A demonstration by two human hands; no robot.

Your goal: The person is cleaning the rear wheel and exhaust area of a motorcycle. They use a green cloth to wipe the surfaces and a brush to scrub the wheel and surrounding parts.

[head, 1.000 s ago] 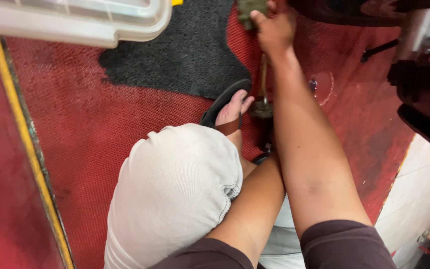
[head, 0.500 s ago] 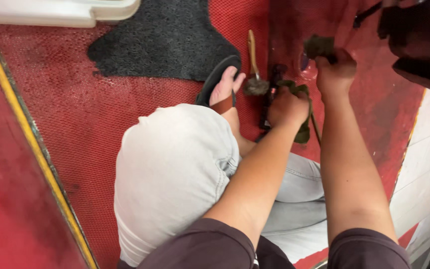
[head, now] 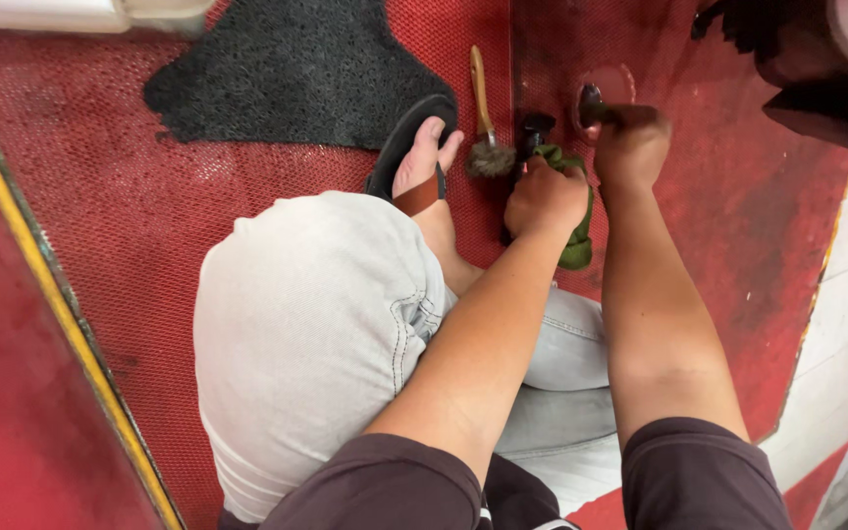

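head view, left hand [head: 545, 196] gripping green rag [head: 575, 245], right hand [head: 630, 147] beside

Two hands: the left [head: 545, 199] and the right [head: 630, 147], center right. One green rag [head: 577, 245]. One brush [head: 486, 128] at upper center. One black mat [head: 291, 79], upper left. One sandal [head: 406, 147].
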